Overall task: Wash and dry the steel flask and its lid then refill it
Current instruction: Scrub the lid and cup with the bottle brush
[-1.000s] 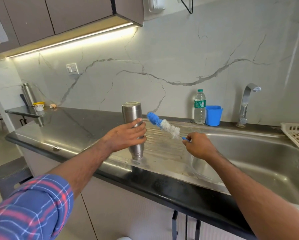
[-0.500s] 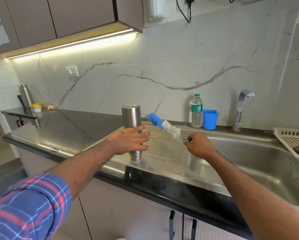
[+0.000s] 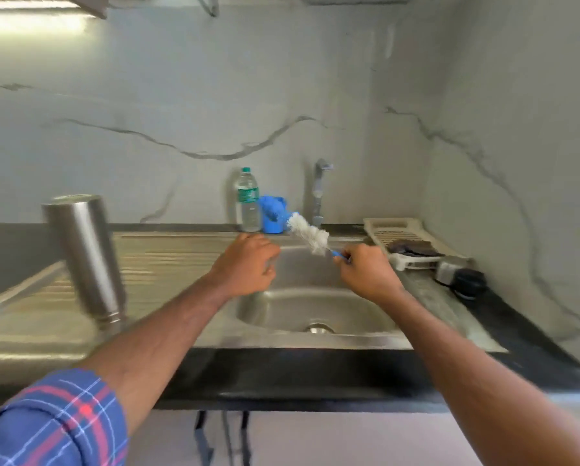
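Head view is showing the right hand gripping the blue handle of a white-bristled bottle brush over the steel sink. The left hand is hanging loosely curled, holding nothing. The cylindrical steel flask is standing upside down on the drainboard near the desk's left edge.

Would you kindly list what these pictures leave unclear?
Head view only:
- Inverted steel flask on the draining board: motion-blurred; mouth faces down, inside unseen.
- Flask's lid: not identifiable.
- Left hand: back faces camera, fingers hidden.
- Blue plastic cup: partly covered by blue-and-white bottle brush.
- Dark items in cream rack: blurred.
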A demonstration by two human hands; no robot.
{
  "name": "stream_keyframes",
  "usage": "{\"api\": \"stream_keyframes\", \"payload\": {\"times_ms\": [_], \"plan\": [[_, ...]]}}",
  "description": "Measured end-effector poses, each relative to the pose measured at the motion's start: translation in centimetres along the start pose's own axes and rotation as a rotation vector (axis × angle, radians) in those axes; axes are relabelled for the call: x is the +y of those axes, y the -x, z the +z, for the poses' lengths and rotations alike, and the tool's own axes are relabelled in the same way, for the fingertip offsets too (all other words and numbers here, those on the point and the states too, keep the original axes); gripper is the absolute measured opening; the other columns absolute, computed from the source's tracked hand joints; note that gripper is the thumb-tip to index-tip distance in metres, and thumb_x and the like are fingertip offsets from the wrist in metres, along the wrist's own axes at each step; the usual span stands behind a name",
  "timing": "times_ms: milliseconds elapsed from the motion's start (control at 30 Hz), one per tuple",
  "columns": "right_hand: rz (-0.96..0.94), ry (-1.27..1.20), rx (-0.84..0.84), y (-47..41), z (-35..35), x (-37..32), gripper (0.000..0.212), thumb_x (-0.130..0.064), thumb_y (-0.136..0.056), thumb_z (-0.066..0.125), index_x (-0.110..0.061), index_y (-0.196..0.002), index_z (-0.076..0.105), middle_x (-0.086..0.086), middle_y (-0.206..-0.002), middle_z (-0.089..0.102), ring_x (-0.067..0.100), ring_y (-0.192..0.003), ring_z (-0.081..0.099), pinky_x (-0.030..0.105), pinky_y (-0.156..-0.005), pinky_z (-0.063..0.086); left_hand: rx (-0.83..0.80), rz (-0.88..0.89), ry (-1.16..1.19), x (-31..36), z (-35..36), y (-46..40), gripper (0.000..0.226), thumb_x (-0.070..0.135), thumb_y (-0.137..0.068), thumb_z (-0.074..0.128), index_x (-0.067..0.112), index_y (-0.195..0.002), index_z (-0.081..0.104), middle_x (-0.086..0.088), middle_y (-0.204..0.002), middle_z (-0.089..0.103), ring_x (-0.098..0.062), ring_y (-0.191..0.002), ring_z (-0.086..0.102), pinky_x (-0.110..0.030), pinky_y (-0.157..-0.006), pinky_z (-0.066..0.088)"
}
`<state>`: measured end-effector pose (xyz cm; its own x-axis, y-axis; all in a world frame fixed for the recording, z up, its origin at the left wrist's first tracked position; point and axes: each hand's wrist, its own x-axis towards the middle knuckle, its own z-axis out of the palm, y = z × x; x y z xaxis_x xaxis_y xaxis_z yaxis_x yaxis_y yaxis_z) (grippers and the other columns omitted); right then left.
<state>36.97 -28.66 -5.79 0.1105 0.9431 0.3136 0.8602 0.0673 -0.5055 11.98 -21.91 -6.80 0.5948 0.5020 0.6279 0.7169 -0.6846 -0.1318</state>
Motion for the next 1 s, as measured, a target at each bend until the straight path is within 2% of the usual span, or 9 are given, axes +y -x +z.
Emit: {"api": "stream_keyframes", "payload": {"times_ms": [133, 233, 333, 467, 533, 633, 800, 933, 1000], "plan": [[0.171, -0.022, 0.177, 2.2, -5.6, 6.7, 0.029, -0.034, -0.099, 0.056, -0.01, -0.087, 0.069, 0.01, -0.082, 0.07, 0.03, -0.078, 0.064, 0.037, -0.072, 0.054, -0.082, -0.123, 0.395, 7.2, 5.4, -5.4, 0.01, 0.024, -0.083, 0.074, 0.019, -0.082, 0.065, 0.006, -0.082, 0.068, -0.019, -0.079, 0.064, -0.033, -0.075, 0.05], [0.283, -0.02, 0.263, 3.5, -8.6, 11.0, 0.024, -0.034, -0.097, 0.056, -0.015, -0.091, 0.068, 0.01, -0.085, 0.069, 0.034, -0.082, 0.064, 0.035, -0.071, 0.051, -0.166, -0.088, 0.494, 12.5, 7.7, -8.8, 0.013, 0.03, -0.084, 0.076, 0.023, -0.089, 0.067, 0.009, -0.089, 0.068, -0.012, -0.085, 0.062, -0.033, -0.081, 0.052], [0.353, -0.031, 0.31, 4.2, -10.3, 14.1, 0.025, -0.033, -0.097, 0.056, -0.013, -0.087, 0.067, 0.009, -0.079, 0.068, 0.034, -0.079, 0.064, 0.034, -0.068, 0.049, -0.193, -0.094, 0.666, 16.6, 9.8, -11.4, 0.021, 0.032, -0.078, 0.082, 0.026, -0.091, 0.067, 0.011, -0.084, 0.065, -0.009, -0.076, 0.06, -0.035, -0.076, 0.055], [0.379, -0.042, 0.36, 4.7, -10.9, 16.6, 0.031, -0.034, -0.1, 0.055, -0.009, -0.087, 0.065, 0.011, -0.078, 0.067, 0.034, -0.075, 0.063, 0.037, -0.068, 0.053, -0.192, -0.041, 0.816, 21.6, 11.1, -13.8, 0.035, 0.03, -0.074, 0.087, 0.026, -0.103, 0.069, 0.011, -0.089, 0.063, -0.002, -0.074, 0.053, -0.027, -0.068, 0.045], [0.391, -0.027, 0.365, 4.8, -10.8, 17.3, 0.03, -0.032, -0.101, 0.054, -0.008, -0.086, 0.064, 0.01, -0.075, 0.066, 0.033, -0.072, 0.062, 0.034, -0.064, 0.047, -0.198, -0.021, 0.808, 23.6, 11.1, -14.9, 0.048, 0.038, -0.075, 0.086, 0.032, -0.119, 0.067, 0.014, -0.102, 0.064, -0.004, -0.09, 0.058, -0.024, -0.075, 0.045], [0.402, -0.019, 0.37, 4.9, -10.6, 18.1, 0.032, -0.03, -0.103, 0.052, -0.009, -0.081, 0.058, 0.005, -0.068, 0.059, 0.03, -0.067, 0.058, 0.031, -0.06, 0.038, -0.21, 0.005, 0.693, 25.6, 11.5, -16.0, 0.054, 0.045, -0.081, 0.08, 0.034, -0.131, 0.062, 0.01, -0.12, 0.064, -0.011, -0.111, 0.06, -0.03, -0.081, 0.047], [0.392, -0.013, 0.383, 4.8, -10.4, 18.8, 0.033, -0.031, -0.104, 0.052, -0.01, -0.08, 0.058, 0.003, -0.065, 0.058, 0.027, -0.064, 0.058, 0.031, -0.059, 0.037, -0.218, 0.028, 0.459, 26.8, 12.5, -16.7, 0.058, 0.044, -0.087, 0.074, 0.022, -0.138, 0.055, -0.003, -0.125, 0.055, -0.026, -0.115, 0.06, -0.044, -0.088, 0.054], [0.406, -0.017, 0.366, 4.5, -10.3, 19.1, 0.033, -0.033, -0.103, 0.051, -0.008, -0.083, 0.062, 0.008, -0.07, 0.064, 0.029, -0.068, 0.062, 0.033, -0.059, 0.044, -0.222, -0.03, 0.556, 26.9, 13.6, -16.4, 0.058, 0.034, -0.085, 0.079, 0.02, -0.137, 0.055, -0.005, -0.128, 0.046, -0.029, -0.111, 0.061, -0.044, -0.089, 0.053], [0.404, -0.013, 0.364, 4.3, -10.2, 19.1, 0.033, -0.033, -0.103, 0.051, -0.009, -0.082, 0.061, 0.007, -0.069, 0.063, 0.028, -0.067, 0.061, 0.032, -0.057, 0.04, -0.203, -0.053, 0.601, 26.5, 13.8, -16.2, 0.061, 0.035, -0.081, 0.083, 0.022, -0.132, 0.052, -0.003, -0.128, 0.048, -0.027, -0.109, 0.061, -0.043, -0.084, 0.054]]}}
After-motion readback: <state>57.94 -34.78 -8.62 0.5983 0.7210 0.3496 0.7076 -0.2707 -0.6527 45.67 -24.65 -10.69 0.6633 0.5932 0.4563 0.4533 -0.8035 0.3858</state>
